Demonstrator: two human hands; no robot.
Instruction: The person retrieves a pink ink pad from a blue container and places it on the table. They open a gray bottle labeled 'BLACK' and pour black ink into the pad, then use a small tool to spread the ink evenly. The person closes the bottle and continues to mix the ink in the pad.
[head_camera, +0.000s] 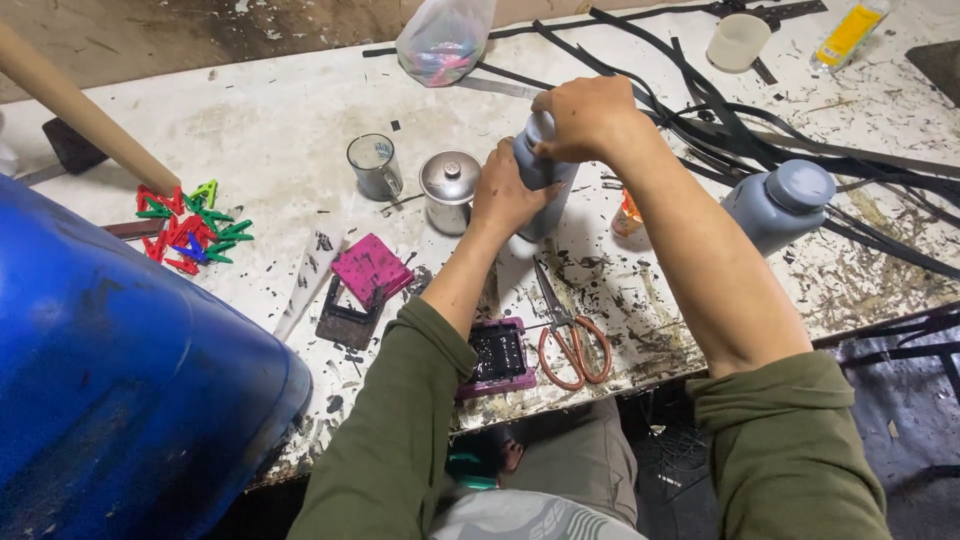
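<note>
Nearest the person, scissors (570, 340) lie at 6 o'clock of the grey bottle (540, 190), which stands mid-table (280, 110). The left hand (505, 195) wraps the bottle's body; the right hand (585, 115) is clamped over its top. A steel pot (450, 188) sits at 9 o'clock, a 2nd bottle (780, 205) at 3 o'clock, black strips (740, 130) beyond.

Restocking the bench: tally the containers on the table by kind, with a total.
Grey bottles: 2 (one held by the left hand and right hand, one lying at right)
Glass cup: 1
Metal lidded pot: 1
White cup: 1
Total: 5
</note>
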